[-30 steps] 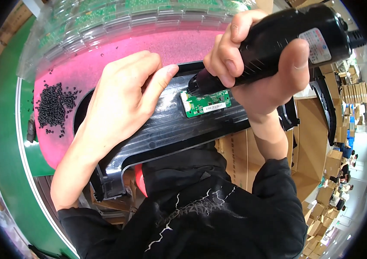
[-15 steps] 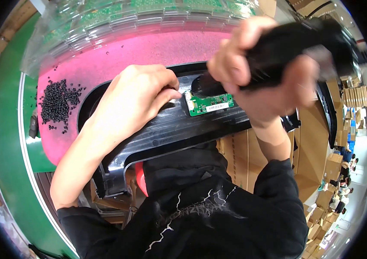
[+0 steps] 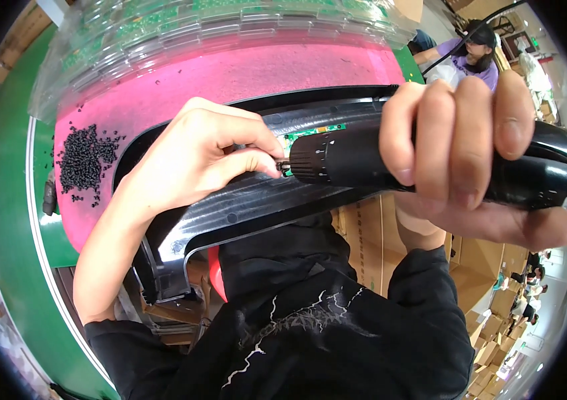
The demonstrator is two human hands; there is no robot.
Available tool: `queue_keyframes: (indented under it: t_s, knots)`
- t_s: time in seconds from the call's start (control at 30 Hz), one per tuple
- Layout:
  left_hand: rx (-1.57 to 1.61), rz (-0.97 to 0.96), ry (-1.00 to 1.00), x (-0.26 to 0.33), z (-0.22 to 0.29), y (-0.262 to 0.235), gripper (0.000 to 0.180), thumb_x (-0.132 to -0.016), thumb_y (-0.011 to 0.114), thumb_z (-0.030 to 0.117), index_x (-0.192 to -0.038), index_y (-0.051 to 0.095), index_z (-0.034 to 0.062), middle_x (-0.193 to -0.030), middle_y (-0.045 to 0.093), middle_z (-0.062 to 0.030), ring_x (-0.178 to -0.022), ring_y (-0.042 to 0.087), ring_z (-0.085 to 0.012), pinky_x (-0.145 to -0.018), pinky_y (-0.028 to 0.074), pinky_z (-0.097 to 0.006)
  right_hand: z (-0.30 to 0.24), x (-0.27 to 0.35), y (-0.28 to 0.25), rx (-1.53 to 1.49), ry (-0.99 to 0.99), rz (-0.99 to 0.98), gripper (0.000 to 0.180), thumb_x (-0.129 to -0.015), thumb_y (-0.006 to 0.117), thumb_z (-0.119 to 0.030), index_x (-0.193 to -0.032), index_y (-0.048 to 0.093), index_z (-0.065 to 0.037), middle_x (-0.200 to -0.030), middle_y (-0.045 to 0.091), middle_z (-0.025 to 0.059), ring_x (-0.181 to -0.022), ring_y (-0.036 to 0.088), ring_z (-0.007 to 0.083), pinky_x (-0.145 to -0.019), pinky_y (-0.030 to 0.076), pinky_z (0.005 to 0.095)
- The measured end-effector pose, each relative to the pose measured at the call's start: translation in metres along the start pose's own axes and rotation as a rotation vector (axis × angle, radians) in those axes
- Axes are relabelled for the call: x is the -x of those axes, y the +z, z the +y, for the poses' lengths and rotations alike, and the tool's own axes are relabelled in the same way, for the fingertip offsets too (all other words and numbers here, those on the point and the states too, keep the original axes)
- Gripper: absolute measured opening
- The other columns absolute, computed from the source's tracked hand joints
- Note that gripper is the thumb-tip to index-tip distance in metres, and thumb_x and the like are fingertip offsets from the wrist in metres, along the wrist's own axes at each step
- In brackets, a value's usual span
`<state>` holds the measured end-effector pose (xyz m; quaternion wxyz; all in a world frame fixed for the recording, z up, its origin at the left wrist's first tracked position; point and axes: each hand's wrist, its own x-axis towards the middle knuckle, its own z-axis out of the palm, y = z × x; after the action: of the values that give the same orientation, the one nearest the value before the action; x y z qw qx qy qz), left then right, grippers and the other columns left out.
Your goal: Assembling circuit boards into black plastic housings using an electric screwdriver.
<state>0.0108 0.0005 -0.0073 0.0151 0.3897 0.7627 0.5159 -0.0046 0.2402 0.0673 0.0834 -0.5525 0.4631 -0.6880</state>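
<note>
My right hand [image 3: 470, 147] grips a black electric screwdriver [image 3: 363, 160], held nearly level with its tip pointing left. My left hand [image 3: 203, 157] pinches a small dark screw [image 3: 283, 165] at the screwdriver's tip. Both hands hover over a long black plastic frame [image 3: 250, 207] lying on a pink mat [image 3: 230, 80]. A small green circuit board [image 3: 310, 132] sits on the frame, mostly hidden behind the screwdriver.
A heap of several small black screws [image 3: 83, 160] lies on the pink mat at the left. Clear plastic trays of green boards [image 3: 197, 27] stand at the back. A green belt [image 3: 3, 200] runs along the left. Cardboard boxes [image 3: 490, 293] and another person [image 3: 470, 50] are at right.
The screwdriver has swung from pointing down at the green board to lying level. My left hand left the frame and now pinches a screw at its tip.
</note>
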Motion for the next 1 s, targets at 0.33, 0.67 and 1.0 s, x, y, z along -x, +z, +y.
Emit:
queue_keyframes:
  t_s: [0.33,0.67,1.0]
  knots:
    - [-0.234,0.15,0.052,-0.001,-0.001,0.005,0.008,-0.079,0.073,0.001,-0.086,0.069,-0.0017,-0.078,0.068,-0.0106,-0.069,0.067,-0.0216,-0.061,0.052,-0.029,0.029,0.02,0.018,-0.125,0.074,0.17,0.078,-0.071,0.068,-0.075,-0.107,0.049,-0.009,-0.074,0.057,-0.0014,-0.058,0.057,0.0095,-0.052,0.043,0.0236]
    - [-0.29,0.193,-0.017,-0.002,0.002,0.003,0.021,-0.092,0.06,0.013,-0.08,0.053,-0.0033,-0.068,0.048,-0.0149,-0.059,0.05,-0.0297,-0.055,0.039,-0.037,0.034,0.019,0.026,-0.096,0.106,0.218,0.078,-0.07,0.069,-0.075,-0.105,0.05,-0.008,-0.072,0.056,-0.002,-0.056,0.054,0.0091,-0.052,0.042,0.0243]
    - [-0.312,-0.016,-0.068,0.006,-0.009,0.004,0.016,-0.081,0.072,0.01,-0.088,0.063,-0.0008,-0.079,0.064,-0.013,-0.076,0.064,-0.0306,-0.066,0.05,-0.037,0.037,0.02,0.032,-0.044,0.09,0.252,0.079,-0.069,0.069,-0.076,-0.103,0.05,-0.007,-0.07,0.055,-0.0027,-0.054,0.052,0.0088,-0.052,0.042,0.025]
